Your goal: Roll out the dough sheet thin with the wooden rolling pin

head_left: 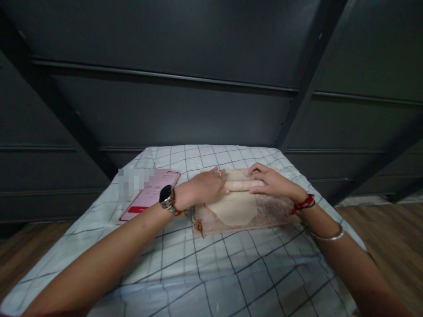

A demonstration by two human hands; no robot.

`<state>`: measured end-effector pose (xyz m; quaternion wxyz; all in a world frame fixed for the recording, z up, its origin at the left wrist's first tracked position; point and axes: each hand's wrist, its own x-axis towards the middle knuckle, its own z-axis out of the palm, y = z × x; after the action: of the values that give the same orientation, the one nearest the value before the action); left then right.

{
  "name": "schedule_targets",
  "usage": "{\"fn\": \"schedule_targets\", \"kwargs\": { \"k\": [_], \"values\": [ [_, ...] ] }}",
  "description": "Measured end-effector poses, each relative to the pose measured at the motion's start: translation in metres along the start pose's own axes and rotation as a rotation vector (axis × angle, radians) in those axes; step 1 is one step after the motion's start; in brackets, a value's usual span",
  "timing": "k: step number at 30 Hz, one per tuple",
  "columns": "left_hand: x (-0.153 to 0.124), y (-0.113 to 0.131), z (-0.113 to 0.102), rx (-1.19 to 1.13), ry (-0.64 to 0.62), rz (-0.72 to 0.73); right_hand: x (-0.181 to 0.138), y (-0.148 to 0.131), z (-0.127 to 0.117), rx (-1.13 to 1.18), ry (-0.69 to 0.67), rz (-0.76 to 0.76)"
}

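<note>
A pale, floured rolling pin (243, 185) lies crosswise over a thin flat sheet of dough (234, 211). My left hand (209, 186) covers the pin's left end, its fingers pointing away and partly hiding it. At the right end, my right hand (269, 180) is closed over the pin with bent fingers, the thumb on the near side. Dough shows both in front of the pin and behind it. Beneath everything is a flour-dusted wooden board (277, 213), with a small coloured tassel (198, 226) at its near left corner.
A phone (148, 198) with a lit pink screen and a timer lies left of the board, beside my left wrist. The table has a white checked cloth (178, 264). Dark metal panels (198, 114) rise behind it, and wooden flooring (390, 229) shows at the right.
</note>
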<state>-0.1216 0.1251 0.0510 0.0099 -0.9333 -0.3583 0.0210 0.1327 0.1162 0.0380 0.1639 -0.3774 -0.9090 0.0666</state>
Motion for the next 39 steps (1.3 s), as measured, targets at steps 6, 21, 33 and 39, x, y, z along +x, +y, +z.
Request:
{"fn": "schedule_targets", "kwargs": {
  "k": [6, 21, 33, 39],
  "values": [
    [0.006, -0.011, 0.010, -0.124, -0.086, -0.027, -0.001, -0.001, 0.004, -0.044, -0.075, 0.053],
    [0.005, -0.003, 0.016, -0.190, -0.088, 0.079, -0.011, 0.021, 0.009, -0.024, -0.240, 0.092],
    [0.002, 0.001, 0.020, -0.177, -0.054, -0.028, -0.007, 0.013, 0.003, 0.091, -0.188, 0.077],
    [0.002, 0.004, 0.023, -0.155, -0.039, -0.029, -0.005, 0.014, 0.004, 0.032, -0.059, 0.036]
  ]
}}
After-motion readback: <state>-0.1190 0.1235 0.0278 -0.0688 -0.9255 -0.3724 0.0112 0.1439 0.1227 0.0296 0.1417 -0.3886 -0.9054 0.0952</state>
